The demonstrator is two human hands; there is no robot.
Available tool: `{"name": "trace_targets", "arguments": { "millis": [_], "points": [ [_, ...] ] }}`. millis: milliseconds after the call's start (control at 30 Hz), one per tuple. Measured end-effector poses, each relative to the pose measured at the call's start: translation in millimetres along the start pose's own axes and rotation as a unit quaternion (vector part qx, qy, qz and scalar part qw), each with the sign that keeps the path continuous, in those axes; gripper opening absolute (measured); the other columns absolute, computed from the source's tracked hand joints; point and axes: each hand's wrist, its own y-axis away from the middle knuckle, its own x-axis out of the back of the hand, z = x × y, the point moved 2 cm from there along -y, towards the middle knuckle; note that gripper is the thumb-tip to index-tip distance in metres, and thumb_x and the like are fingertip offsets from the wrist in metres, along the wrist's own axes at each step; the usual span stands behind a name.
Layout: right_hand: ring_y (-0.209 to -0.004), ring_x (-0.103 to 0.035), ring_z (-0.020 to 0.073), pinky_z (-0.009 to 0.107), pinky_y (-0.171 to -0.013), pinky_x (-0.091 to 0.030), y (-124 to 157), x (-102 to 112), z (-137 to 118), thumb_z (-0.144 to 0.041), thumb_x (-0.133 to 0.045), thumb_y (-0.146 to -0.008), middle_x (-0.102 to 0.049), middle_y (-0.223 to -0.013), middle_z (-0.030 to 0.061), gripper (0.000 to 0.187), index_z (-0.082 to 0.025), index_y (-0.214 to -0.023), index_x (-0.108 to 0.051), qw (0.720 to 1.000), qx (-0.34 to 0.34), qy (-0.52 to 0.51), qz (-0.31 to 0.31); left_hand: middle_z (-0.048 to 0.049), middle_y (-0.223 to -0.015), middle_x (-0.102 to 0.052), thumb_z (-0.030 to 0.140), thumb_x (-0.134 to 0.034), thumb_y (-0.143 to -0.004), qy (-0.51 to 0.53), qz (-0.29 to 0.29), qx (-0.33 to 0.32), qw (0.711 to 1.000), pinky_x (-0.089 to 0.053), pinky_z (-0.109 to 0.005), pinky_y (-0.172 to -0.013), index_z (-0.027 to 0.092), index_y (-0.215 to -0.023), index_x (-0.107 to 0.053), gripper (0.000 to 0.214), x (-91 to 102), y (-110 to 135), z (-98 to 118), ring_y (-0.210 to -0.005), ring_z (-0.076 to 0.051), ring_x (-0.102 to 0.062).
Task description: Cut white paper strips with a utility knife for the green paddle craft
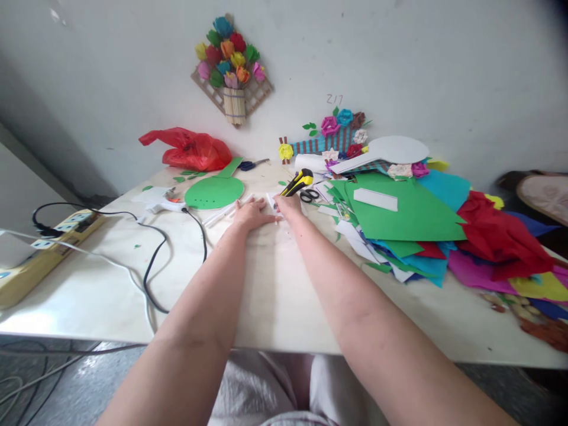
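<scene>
My right hand (289,206) is closed around a yellow and black utility knife (299,181), whose back end sticks up out of the fist. Its blade is hidden from me. Beside it, my left hand (251,214) lies on the table with fingers spread, the thumb reaching toward my right hand. Under and left of those fingers are thin white sticks (220,215), perhaps rolled paper. Another white piece (270,199) shows between the two hands. Black-handled scissors (309,195) lie just right of my right hand. A round green paper shape with a handle (215,193) is left of my left hand.
A white glue gun (165,205) and its cord lie left, near a yellow power strip (51,251). At the back are a red plastic bag (191,149) and dark-handled scissors (253,164). Green sheets (408,213), a white spoon-shaped cutout (394,149) and red crepe paper (506,236) pile up right.
</scene>
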Motion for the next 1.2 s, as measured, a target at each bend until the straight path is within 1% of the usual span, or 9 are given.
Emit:
{"name": "trace_targets", "arguments": {
  "millis": [100,333,533,667,900,967,1033,1133,1200],
  "points": [
    [-0.068,-0.069,0.0212,0.027,-0.062,-0.055,-1.9,-0.5,1.8,-0.023,-0.058,-0.071,-0.067,-0.062,0.0049,0.01,-0.018,-0.072,-0.066,1.0,0.003,0.019,-0.003,-0.0034,-0.157,-0.041,0.075,-0.057,-0.079,0.003,0.004,-0.001,1.0,-0.003,-0.063,-0.118,0.033,-0.142,-0.054,0.076,-0.4,0.4,-0.8,-0.148,-0.038,-0.025],
    [-0.079,-0.072,0.0224,0.029,-0.069,-0.057,-1.4,-0.9,2.0,-0.024,-0.06,-0.073,-0.072,-0.076,0.0076,0.017,-0.016,-0.083,-0.071,1.0,0.016,0.018,0.017,-0.0033,-0.157,-0.041,0.073,-0.056,-0.08,-0.004,0.006,-0.006,1.0,-0.003,-0.065,-0.117,0.032,-0.142,-0.053,0.075,-2.7,-1.8,-3.2,-0.149,-0.038,-0.024],
    [-0.08,-0.072,0.0228,0.028,-0.071,-0.057,-0.4,-0.7,2.2,-0.024,-0.061,-0.072,-0.071,-0.071,0.0075,0.019,-0.015,-0.084,-0.072,0.999,0.014,0.025,0.015,-0.0051,-0.155,-0.044,0.07,-0.056,-0.082,-0.021,0.007,0.009,1.0,-0.005,-0.062,-0.119,0.032,-0.148,-0.045,0.077,-1.1,0.4,-1.0,-0.149,-0.033,-0.026],
    [-0.082,-0.072,0.0234,0.028,-0.072,-0.057,-1.2,-0.4,2.5,-0.025,-0.061,-0.072,-0.071,-0.071,0.0079,0.018,-0.015,-0.083,-0.072,0.999,0.027,0.029,0.021,-0.0026,-0.157,-0.042,0.07,-0.053,-0.083,-0.017,0.006,0.009,1.0,-0.004,-0.063,-0.119,0.035,-0.152,-0.039,0.079,1.5,3.8,2.5,-0.15,-0.032,-0.024],
    [-0.085,-0.072,0.0224,0.027,-0.073,-0.056,-10.5,-3.1,3.8,-0.024,-0.06,-0.071,-0.071,-0.072,0.0075,0.015,-0.017,-0.079,-0.07,0.999,0.037,0.025,0.01,-0.0035,-0.156,-0.043,0.075,-0.047,-0.084,-0.021,0.006,0.021,1.0,-0.003,-0.063,-0.119,0.033,-0.153,-0.037,0.082,2.7,4.9,4.8,-0.15,-0.032,-0.024],
    [-0.084,-0.071,0.0218,0.027,-0.073,-0.056,-12.6,-3.5,4.6,-0.023,-0.059,-0.072,-0.07,-0.071,0.0068,0.013,-0.017,-0.076,-0.069,0.999,0.042,0.024,0.005,-0.0025,-0.159,-0.038,0.075,-0.046,-0.085,-0.025,0.002,0.02,0.999,-0.003,-0.064,-0.119,0.035,-0.154,-0.036,0.08,3.0,4.8,5.6,-0.151,-0.031,-0.022],
    [-0.083,-0.071,0.0215,0.027,-0.072,-0.055,-13.4,-3.6,5.4,-0.023,-0.059,-0.072,-0.069,-0.071,0.0064,0.011,-0.017,-0.075,-0.068,0.999,0.044,0.022,0.005,-0.0022,-0.163,-0.028,0.075,-0.046,-0.085,-0.038,-0.002,0.02,0.999,-0.003,-0.064,-0.119,0.036,-0.155,-0.033,0.081,3.6,4.4,6.2,-0.152,-0.032,-0.017],
    [-0.082,-0.07,0.0209,0.028,-0.071,-0.055,-12.6,-3.4,6.2,-0.025,-0.06,-0.073,-0.069,-0.073,0.0055,0.011,-0.018,-0.076,-0.067,0.999,0.045,0.012,0.011,-0.0022,-0.167,-0.013,0.076,-0.046,-0.084,-0.07,-0.006,0.014,0.997,0.001,-0.064,-0.118,0.036,-0.156,-0.031,0.084,4.8,2.1,6.7,-0.154,-0.033,-0.002],
    [-0.081,-0.07,0.0201,0.027,-0.07,-0.055,-11.3,-3.3,6.1,-0.026,-0.061,-0.073,-0.07,-0.075,0.0047,0.011,-0.019,-0.079,-0.067,0.999,0.044,0.004,0.016,-0.0013,-0.167,-0.01,0.077,-0.045,-0.084,-0.08,-0.013,0.004,0.997,0.003,-0.064,-0.118,0.035,-0.157,-0.029,0.086,5.0,-0.4,6.1,-0.153,-0.034,0.007]
  ]
}}
